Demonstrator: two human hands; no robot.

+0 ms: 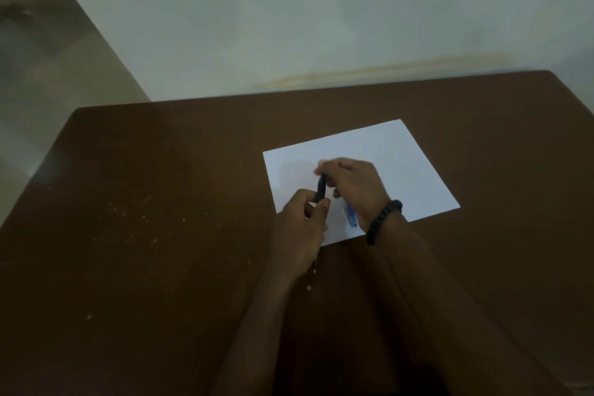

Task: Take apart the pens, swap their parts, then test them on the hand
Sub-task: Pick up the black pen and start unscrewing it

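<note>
Both hands busy over the sheet of white paper (pixel 385 151) on the brown table (pixel 160 202). Left hand (pixel 300 231) curled round the lower end of a dark pen (pixel 321 188), thumb and forefinger clamped on the barrel. Right hand (pixel 352 185) pinching the same pen at its upper end, fingertips closed on the tip or cap — too dim and blurred to tell which. Pen held roughly upright between the two grips, just above the paper, not resting on it. Second pen, a blue one (pixel 352 217), lying on the paper just beside and partly under the right wrist, near the black bead bracelet (pixel 382 222). Blue pen not held by either hand.

Judging by the grips: dark pen probably being twisted or pulled apart, first step of the swap. Light thing, stiff plastic, smooth and a little slippery — better held firmly near each end, with the twist applied at the joint rather than mid-barrel. Likely a thin refill and perhaps a small spring inside; easy to bend or lose, so best kept over the paper when the halves come free. Blue pen likely to roll if nudged by the wrist. No loose parts clearly visible on the paper yet.
</note>
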